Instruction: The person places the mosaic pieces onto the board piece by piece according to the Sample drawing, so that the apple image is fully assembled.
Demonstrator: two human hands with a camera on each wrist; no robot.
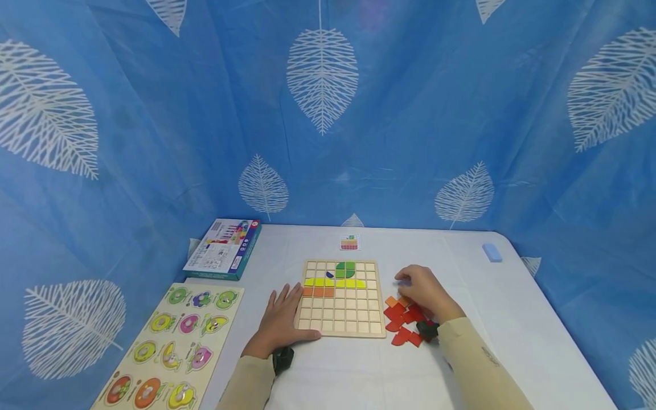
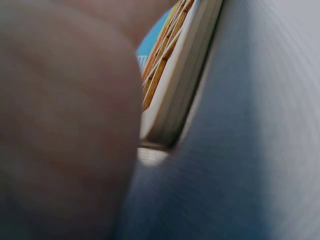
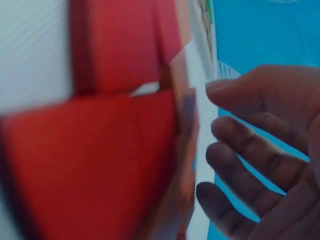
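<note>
A wooden grid board (image 1: 340, 326) lies on the white table, holding green (image 1: 345, 270), dark blue (image 1: 329, 274), yellow (image 1: 328, 282) and orange tiles (image 1: 318, 291) in its upper rows. Spread fingers of my left hand (image 1: 279, 322) rest along the board's left edge, the thumb at its front edge. To the right of the board, my right hand (image 1: 427, 291) hovers at the far side of a loose pile of red tiles (image 1: 394, 312) and a few orange ones (image 1: 391, 302). In the right wrist view its fingers (image 3: 250, 155) are loosely bent, with nothing between them and the thumb.
Behind the board lies a small pattern card (image 1: 351, 243). A boxed game (image 1: 222, 247) and a fruit peg puzzle (image 1: 169, 347) occupy the left side. Near the back right corner is a light blue block (image 1: 492, 252). Blue leaf-patterned curtain (image 1: 389, 171) surrounds the table.
</note>
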